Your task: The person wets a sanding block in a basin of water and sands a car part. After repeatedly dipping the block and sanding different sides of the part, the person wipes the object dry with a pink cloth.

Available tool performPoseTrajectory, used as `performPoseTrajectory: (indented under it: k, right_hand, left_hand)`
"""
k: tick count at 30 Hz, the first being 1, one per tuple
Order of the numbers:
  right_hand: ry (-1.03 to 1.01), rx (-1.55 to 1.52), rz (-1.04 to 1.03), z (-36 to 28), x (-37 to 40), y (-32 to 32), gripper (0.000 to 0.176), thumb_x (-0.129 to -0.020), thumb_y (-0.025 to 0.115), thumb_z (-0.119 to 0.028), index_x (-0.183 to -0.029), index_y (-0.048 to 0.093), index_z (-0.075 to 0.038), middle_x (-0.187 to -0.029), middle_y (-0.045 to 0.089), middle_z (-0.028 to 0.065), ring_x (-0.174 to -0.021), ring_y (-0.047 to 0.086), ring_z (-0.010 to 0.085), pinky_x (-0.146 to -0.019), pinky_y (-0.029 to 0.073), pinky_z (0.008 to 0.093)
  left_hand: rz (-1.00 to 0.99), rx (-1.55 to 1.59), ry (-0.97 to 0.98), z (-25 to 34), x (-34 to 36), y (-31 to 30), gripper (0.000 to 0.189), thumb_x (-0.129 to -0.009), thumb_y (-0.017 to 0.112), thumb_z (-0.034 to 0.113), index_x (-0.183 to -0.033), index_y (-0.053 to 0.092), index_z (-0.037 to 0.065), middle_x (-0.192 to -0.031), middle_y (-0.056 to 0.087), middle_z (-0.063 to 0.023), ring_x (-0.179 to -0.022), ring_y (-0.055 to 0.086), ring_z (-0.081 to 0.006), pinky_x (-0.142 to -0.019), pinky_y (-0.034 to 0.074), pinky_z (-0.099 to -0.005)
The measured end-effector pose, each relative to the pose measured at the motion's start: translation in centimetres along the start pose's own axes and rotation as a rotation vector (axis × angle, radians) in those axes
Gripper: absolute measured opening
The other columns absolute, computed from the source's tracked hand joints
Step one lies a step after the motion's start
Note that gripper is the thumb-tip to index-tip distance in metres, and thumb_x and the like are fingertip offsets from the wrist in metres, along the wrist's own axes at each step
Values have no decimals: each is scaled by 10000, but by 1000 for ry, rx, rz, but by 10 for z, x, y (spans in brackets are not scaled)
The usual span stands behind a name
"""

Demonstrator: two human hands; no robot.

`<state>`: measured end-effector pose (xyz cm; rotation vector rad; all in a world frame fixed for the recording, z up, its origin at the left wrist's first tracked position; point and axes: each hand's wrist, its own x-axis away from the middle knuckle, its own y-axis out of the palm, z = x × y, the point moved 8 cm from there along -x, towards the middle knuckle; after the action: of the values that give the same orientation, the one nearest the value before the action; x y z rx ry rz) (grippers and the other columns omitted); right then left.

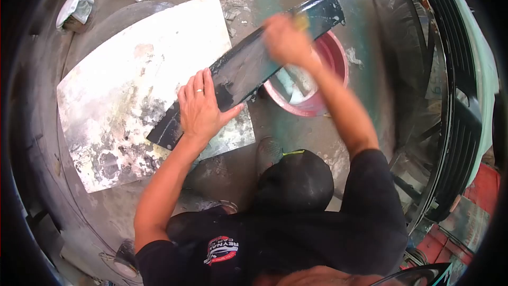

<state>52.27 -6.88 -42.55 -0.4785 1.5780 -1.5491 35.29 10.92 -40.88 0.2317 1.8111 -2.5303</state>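
Note:
A long black panel (241,69), wet and scuffed grey along its face, lies slantwise from the white board up across the rim of a red basin (341,58). My left hand (201,106), a ring on one finger, grips the panel's lower part, fingers across it and thumb by the near edge. Over its upper half, my right hand (288,39) is closed and smeared by motion. Something yellow (302,21) shows at its fingers, too blurred to name. Water and a whitish cloth-like piece (288,85) are in the basin.
Under the panel's lower end lies a stained white board (159,53). A wrapped block (75,10) sits at far left. Crumpled scraps (354,57) lie on the wet floor. Large black slatted car parts (455,127) stand along the right. My knee (296,180) is close below the basin.

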Motion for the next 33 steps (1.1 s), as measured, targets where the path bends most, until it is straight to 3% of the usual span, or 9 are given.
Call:
performPoseTrajectory:
  k: [3,5,11,16,21,25,27,31,33]
  right_hand:
    - [173,-6,-22,111,-18,14,253,-876,503,-171,-952,682,-10,-1069,692,161,-1069,642,305,-936,508,442]
    - [124,124,-394,33,-25,10,243,-860,533,-193,-960,696,-43,-1058,701,134,-1054,652,310,-964,496,440]
    - [244,-119,-134,-11,-14,16,211,-889,490,-131,-947,663,-23,-1027,677,156,-1024,643,331,-1000,496,423]
    - [401,44,-28,109,-11,26,165,-837,550,-144,-857,689,-57,-969,696,171,-973,654,315,-907,532,428]
    - [150,-328,307,-123,8,-58,245,-854,582,-123,-1069,670,-45,-1123,678,109,-1140,626,308,-1048,448,538]
    - [584,-267,-135,62,5,-1,338,-962,513,-176,-1227,592,18,-1217,650,178,-1164,597,390,-1024,477,454]
    - [466,27,285,96,9,-7,291,-995,434,-183,-1126,593,23,-1160,648,203,-1103,600,407,-945,509,478]
    - [104,-230,166,-118,8,-49,374,-947,518,-212,-1270,611,-50,-1199,651,206,-1191,592,371,-1044,416,603]
    - [65,-532,-1,-136,39,13,450,-936,532,-207,-1364,564,-72,-1394,573,145,-1361,495,295,-1107,415,477]
  left_hand:
    - [22,-1,-5,2,-2,-3,1087,-697,805,613,-1417,407,-98,-1406,466,-229,-1292,439,-356,-1077,315,-540]
    - [-21,0,-38,2,-6,-3,1094,-689,818,595,-1419,401,-105,-1409,464,-243,-1310,431,-380,-1098,307,-535]
    - [-23,-30,-29,1,-4,3,1098,-694,820,581,-1437,383,-100,-1422,453,-247,-1334,412,-387,-1109,296,-539]
    - [-30,-1,-24,3,-4,2,1102,-693,824,570,-1446,375,-98,-1431,449,-244,-1341,406,-387,-1118,289,-538]
    - [-97,-22,-44,4,0,10,1100,-685,831,566,-1443,388,-96,-1431,456,-241,-1341,409,-386,-1119,290,-535]
    - [-39,-11,-54,0,-3,4,1099,-681,835,562,-1446,395,-92,-1435,458,-241,-1350,401,-386,-1124,281,-534]
    - [-40,-20,-52,2,-7,3,1100,-678,838,558,-1443,395,-98,-1435,456,-242,-1348,404,-384,-1124,282,-533]
    - [-61,27,-61,0,-8,4,1117,-653,854,541,-1441,387,-98,-1435,449,-247,-1340,409,-391,-1129,280,-536]
    - [-58,21,-54,-2,-3,8,1121,-645,858,535,-1441,386,-98,-1437,447,-247,-1341,407,-391,-1132,278,-537]
